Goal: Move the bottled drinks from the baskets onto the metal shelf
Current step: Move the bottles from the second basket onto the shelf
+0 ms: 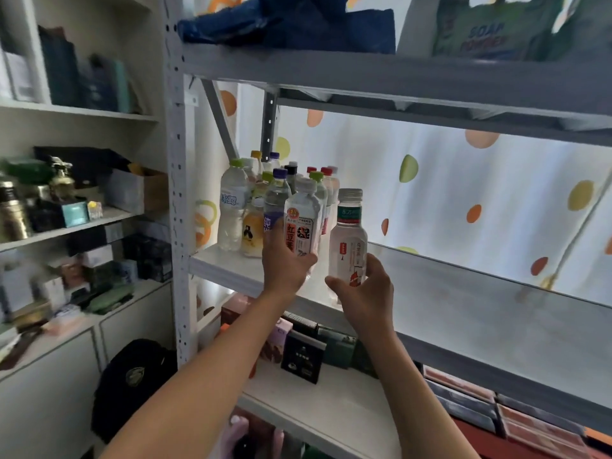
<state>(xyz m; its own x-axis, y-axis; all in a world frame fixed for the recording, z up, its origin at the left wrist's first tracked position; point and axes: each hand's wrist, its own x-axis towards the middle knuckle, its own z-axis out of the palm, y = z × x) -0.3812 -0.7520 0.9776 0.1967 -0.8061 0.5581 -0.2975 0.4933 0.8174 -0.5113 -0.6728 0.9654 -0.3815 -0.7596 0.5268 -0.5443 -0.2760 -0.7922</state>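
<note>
My left hand (284,263) grips a clear bottle with a red-and-white label (302,223) at its lower part, upright at the front edge of the metal shelf (463,293). My right hand (362,293) holds a second clear bottle with a green neck band and a grey cap (348,240), upright just to the right of the first. Behind them several bottled drinks (258,200) with green, purple, red and yellow caps stand clustered at the shelf's left end. No basket is in view.
The upper shelf board (397,77) hangs close above the bottle caps and carries blue bags and a soap powder pack (490,34). Boxes (303,356) fill the shelf below. A white cabinet (66,226) with jars and boxes stands to the left. A dotted curtain (480,200) hangs behind.
</note>
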